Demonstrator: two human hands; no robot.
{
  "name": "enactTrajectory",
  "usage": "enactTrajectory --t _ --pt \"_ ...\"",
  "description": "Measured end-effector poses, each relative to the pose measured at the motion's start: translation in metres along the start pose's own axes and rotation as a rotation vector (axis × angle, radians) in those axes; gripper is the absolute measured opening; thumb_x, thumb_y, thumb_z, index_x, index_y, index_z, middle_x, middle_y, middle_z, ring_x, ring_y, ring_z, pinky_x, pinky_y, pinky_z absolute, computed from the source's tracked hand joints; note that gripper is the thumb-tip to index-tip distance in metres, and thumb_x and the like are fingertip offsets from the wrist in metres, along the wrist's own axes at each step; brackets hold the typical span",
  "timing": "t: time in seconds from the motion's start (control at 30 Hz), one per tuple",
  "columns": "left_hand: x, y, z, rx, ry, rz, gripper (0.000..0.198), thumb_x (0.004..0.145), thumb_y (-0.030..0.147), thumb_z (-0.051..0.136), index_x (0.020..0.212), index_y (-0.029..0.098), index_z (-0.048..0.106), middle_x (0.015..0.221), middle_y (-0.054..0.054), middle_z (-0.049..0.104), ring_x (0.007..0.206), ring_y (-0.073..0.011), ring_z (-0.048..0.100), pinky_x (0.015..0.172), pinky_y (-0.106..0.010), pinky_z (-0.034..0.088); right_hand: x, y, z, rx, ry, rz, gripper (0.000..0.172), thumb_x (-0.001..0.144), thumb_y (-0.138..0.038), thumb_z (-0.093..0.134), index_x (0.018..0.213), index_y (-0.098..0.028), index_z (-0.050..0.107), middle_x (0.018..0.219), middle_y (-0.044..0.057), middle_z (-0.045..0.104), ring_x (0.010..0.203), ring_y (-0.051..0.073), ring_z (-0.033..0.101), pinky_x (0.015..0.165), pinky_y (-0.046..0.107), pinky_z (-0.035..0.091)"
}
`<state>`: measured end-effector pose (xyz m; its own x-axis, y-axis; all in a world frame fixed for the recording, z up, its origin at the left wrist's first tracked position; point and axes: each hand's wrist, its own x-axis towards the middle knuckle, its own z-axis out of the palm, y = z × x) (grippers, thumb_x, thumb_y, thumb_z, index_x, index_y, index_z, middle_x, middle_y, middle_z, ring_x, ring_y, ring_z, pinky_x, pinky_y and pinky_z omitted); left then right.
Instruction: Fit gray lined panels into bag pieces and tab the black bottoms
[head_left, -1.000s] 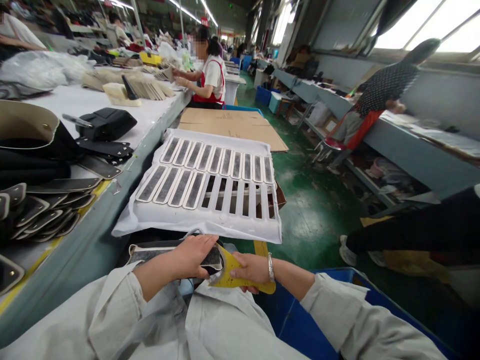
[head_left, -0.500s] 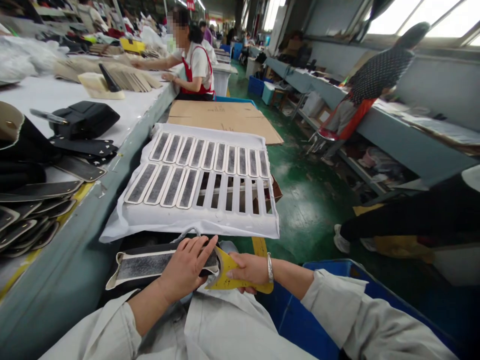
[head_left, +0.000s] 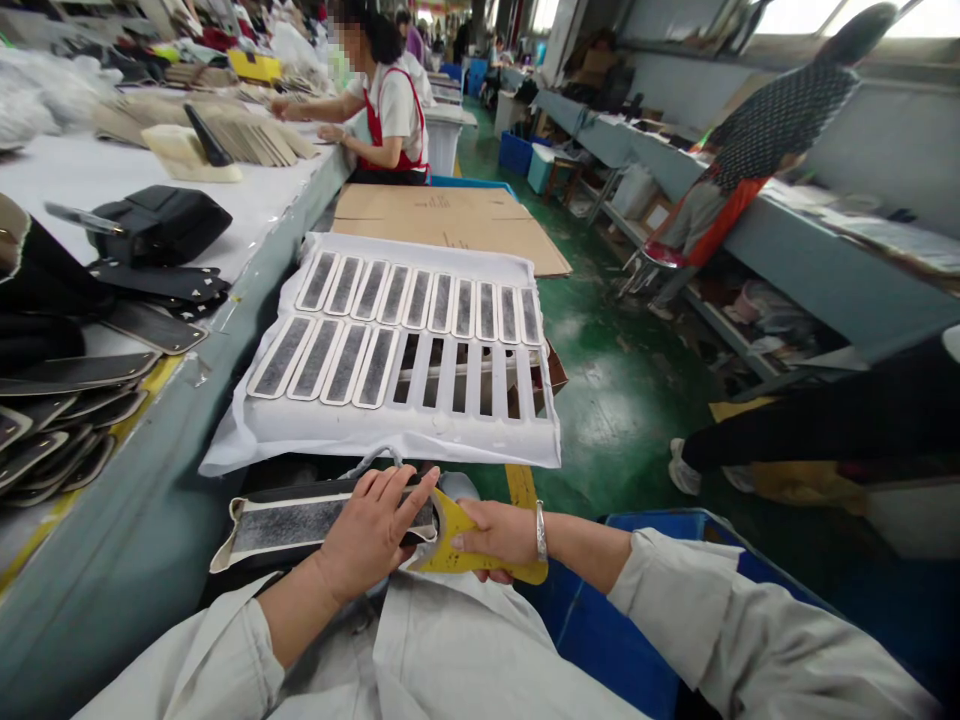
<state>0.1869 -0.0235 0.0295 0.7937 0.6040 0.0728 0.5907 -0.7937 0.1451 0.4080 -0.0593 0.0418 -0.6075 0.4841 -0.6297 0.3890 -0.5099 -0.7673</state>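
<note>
My left hand point(head_left: 379, 520) is closed over the right part of a long dark grey strip point(head_left: 289, 528) with a pale, raised border, which lies across my lap area on something black. My right hand point(head_left: 499, 538) grips a yellow flat scraper-like tool point(head_left: 444, 545) with a curved edge. The tool's end meets the right end of the strip, close to my left fingertips. Beyond both hands sits a white cloth-covered rack point(head_left: 352, 435). Rows of grey pale-edged panels point(head_left: 349, 365) lie on it, and open slots show at its front right.
To the left runs a workbench point(head_left: 259, 225) with stacked black strap pieces point(head_left: 75, 375) and a black case-like item point(head_left: 161, 222). Behind the rack lies flat cardboard point(head_left: 450, 215). A blue bin point(head_left: 615, 640) stands by my right arm. Co-workers are ahead and at right.
The camera view has shifted slightly. Both hands keep the same hold, with the yellow tool still against the strip's right end.
</note>
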Motion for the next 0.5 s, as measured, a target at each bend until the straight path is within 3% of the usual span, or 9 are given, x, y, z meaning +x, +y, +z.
enactTrajectory --t 0.5 --pt "0.001 -0.005 0.004 -0.056 -0.021 0.002 0.088 0.068 0.025 0.066 0.143 0.018 0.020 0.131 -0.017 0.045 0.119 -0.0334 0.040 0.100 -0.048 0.029 0.009 0.011 0.006 0.104 0.045 0.000 0.019 0.087 -0.031 0.045 0.099 -0.017 0.043 0.060 0.000 0.055 0.037 0.011 0.048 0.034 0.021 0.041"
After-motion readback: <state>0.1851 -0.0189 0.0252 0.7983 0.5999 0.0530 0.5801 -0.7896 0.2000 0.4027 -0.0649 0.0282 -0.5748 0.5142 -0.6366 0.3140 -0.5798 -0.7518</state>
